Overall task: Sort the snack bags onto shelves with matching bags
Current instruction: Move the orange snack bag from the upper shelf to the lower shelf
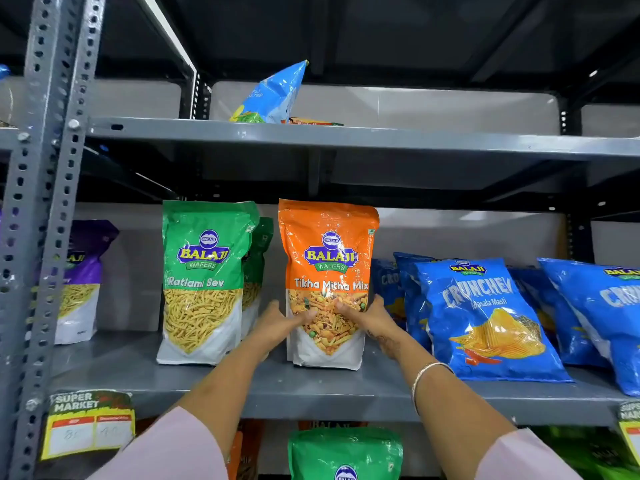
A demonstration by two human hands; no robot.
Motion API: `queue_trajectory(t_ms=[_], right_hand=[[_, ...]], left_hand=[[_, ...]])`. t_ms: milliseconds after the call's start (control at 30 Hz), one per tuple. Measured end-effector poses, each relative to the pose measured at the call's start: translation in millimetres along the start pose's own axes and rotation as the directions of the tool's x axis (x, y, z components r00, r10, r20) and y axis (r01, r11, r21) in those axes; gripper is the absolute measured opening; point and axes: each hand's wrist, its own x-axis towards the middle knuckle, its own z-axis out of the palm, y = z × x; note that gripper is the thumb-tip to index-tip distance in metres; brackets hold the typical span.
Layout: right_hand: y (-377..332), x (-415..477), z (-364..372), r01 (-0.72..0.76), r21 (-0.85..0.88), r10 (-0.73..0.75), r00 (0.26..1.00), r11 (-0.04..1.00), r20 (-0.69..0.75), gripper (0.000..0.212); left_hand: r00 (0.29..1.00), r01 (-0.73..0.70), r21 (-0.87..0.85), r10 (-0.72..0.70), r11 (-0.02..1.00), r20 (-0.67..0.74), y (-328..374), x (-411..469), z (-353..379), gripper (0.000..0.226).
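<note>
The upright orange bag (327,285) is clasped low between left hand (282,322) and right hand (372,318), just right of the green bag (204,282).

Bright, even indoor light falls from above and in front, leaving the undersides of the grey metal shelves (346,140) in deep shadow while the bag fronts stay vivid. White glare streaks the glossy orange bag (327,282) and the blue bags (485,317) beside it. The wide lens bows the left upright post (45,202) and tilts the shelf edges; the price label (88,424) at lower left is soft and hard to read.
</note>
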Motion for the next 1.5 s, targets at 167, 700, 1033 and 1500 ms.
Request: queue_trajectory(t_ms=[167, 700, 1033, 1500], right_hand=[[8, 2, 4, 0.062, 0.079, -0.07, 0.992, 0.995, 0.103, 0.063], [-27, -56, -16, 0.208, 0.098, -0.213, 0.976, 0.973, 0.045, 0.048], [-39, -151, -43, 0.244, 0.105, -0.251, 0.966, 0.964, 0.056, 0.042], [115, -248, -78, 0.058, -0.096, -0.045, 0.991, 0.994, 0.127, 0.054]], left_hand=[[0.983, -0.022, -0.155, 0.05, 0.988, 0.176, -11, -2, 15, 0.053], [0.987, -0.137, -0.153, 0.148, 0.979, 0.062, 24, -50, 2, 0.066], [0.957, -0.288, -0.134, 0.291, 0.948, 0.0, 36, -141, 8, 0.097], [0.99, -0.072, -0.124, 0.086, 0.99, 0.113, -93, -256, 102, 0.1]])
